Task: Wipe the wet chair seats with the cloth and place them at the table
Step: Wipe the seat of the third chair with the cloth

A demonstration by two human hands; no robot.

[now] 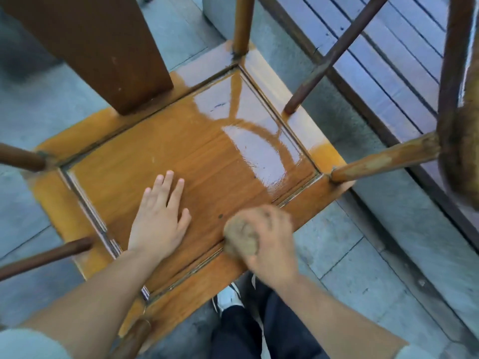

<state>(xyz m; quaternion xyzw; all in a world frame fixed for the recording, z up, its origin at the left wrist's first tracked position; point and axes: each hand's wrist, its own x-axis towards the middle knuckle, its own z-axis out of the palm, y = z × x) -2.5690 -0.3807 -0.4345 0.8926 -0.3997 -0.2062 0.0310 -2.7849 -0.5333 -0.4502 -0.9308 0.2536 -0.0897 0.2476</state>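
We look down on paved ground (344, 257) with a slatted deck (404, 60) along its right side. On the ground stands the chair, and its seat (207, 151) fills the middle of our view: an orange-brown panel set in a lighter frame, lying flat, its longer side running from lower left to upper right. The broad back splat (103, 47) rises at the upper left, so the seat's front edge faces us at the lower right. Thin spindles (334, 53) meet the frame at its corners and sides. A wet sheen (256, 149) covers the far right part of the panel; the near part looks dull.

Our left hand (160, 221) lies flat on the near part of the panel, palm down, fingers straight and slightly spread, holding nothing. Our right hand (269, 237) is blurred; its fingers are curled round a wadded brown cloth (241, 239), which touches the seat at the groove along the front edge.

Below the front edge we see dark trousers (272, 332) and a shoe (228, 297) on the paving.
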